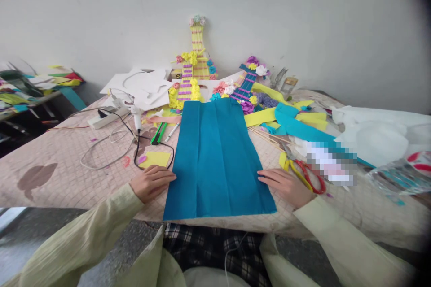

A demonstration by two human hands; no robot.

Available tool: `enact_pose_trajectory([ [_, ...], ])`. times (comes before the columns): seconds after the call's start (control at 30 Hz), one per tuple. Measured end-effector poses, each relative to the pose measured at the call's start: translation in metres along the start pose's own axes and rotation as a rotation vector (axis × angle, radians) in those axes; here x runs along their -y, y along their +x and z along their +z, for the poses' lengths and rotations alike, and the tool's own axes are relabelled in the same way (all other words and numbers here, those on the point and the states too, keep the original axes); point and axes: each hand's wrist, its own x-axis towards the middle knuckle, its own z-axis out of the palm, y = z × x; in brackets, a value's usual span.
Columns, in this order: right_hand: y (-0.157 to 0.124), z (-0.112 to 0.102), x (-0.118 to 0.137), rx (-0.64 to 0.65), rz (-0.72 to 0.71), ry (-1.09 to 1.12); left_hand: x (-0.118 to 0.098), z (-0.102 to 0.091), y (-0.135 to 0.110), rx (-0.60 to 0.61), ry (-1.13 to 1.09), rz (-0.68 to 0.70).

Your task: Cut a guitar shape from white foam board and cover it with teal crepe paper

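A large blue sheet of creased paper or cloth (215, 166) lies on the table in front of me, its near edge close to the table's front edge. My left hand (151, 184) is at the sheet's left edge, fingers stretched out and the tips just over it. On the opposite side, my right hand (286, 186) rests with outstretched fingertips on the right edge. Both thumbs are mostly hidden. Behind the sheet stand woven yellow, purple and blue craft pieces (186, 83) trimmed with paper flowers. Red and yellow scissors (311, 179) lie beyond my right hand.
To the left are a white glue gun (136, 119) with its cord, a power strip (107, 117), a green utility knife (159, 133) and a yellow paper piece (155, 159). Thin sticks (267, 138), blue strips (303, 129) and a clear plastic bottle (400, 175) lie right.
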Motion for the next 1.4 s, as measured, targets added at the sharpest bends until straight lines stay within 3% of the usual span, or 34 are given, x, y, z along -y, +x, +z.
enact_pose_trajectory([
  [0.3, 0.011, -0.011, -0.007, -0.046, -0.183, -0.120, 0.016, -0.003, 0.011, 0.049, 0.112, 0.203],
  [0.4, 0.010, -0.006, -0.010, -0.083, -0.171, -0.076, 0.017, 0.000, 0.012, 0.028, 0.089, 0.211],
  [0.63, 0.008, 0.000, -0.008, -0.094, 0.026, 0.122, 0.013, 0.000, 0.019, -0.093, -0.091, 0.046],
  [0.8, 0.012, -0.005, -0.006, -0.159, 0.171, 0.188, 0.016, -0.005, 0.025, -0.190, -0.212, 0.005],
  [1.0, 0.003, -0.016, 0.009, -0.004, 0.128, 0.162, 0.010, -0.012, 0.036, -0.259, -0.293, -0.052],
  [1.2, -0.011, -0.022, 0.053, 0.104, 0.262, 0.140, 0.009, -0.010, 0.040, -0.289, -0.509, -0.275],
  [1.3, -0.012, -0.008, 0.067, 0.017, 0.308, 0.086, 0.010, -0.012, 0.042, -0.310, -0.596, -0.449],
  [1.4, -0.009, 0.004, 0.070, -0.100, 0.369, 0.077, 0.009, -0.014, 0.044, -0.336, -0.676, -0.522],
])
